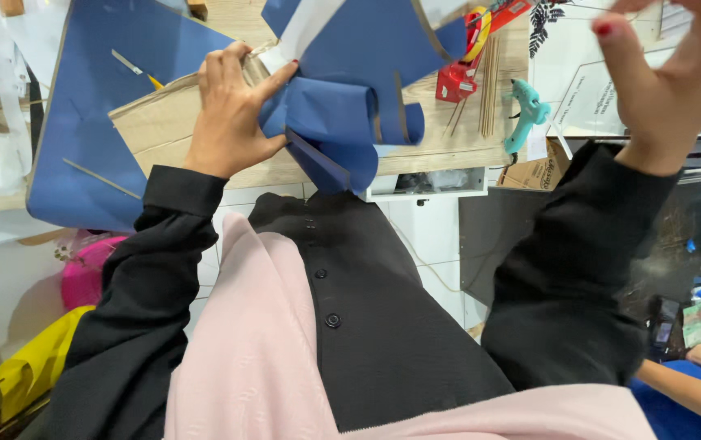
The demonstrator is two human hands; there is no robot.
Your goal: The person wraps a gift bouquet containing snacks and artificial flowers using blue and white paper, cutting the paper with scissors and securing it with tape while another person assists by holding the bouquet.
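My left hand (pixel 232 110) rests on a brown cardboard piece (pixel 159 122) at the table's edge, with thumb and fingers pinching the white-backed edge of a folded blue paper piece (pixel 350 98). The blue piece curls and hangs over the table edge. My right hand (pixel 668 69) is raised at the upper right, fingers spread, holding nothing. It hovers above white papers, to the right of a teal glue gun (pixel 524 110).
A large blue sheet (pixel 81 155) lies at the left with thin sticks on it. A red tool (pixel 468 61) and wooden skewers (pixel 489 90) lie on the wooden table (pixel 440 151). Pink and yellow bags (pixel 57 326) sit below left. Another person's arm (pixel 692 387) shows at lower right.
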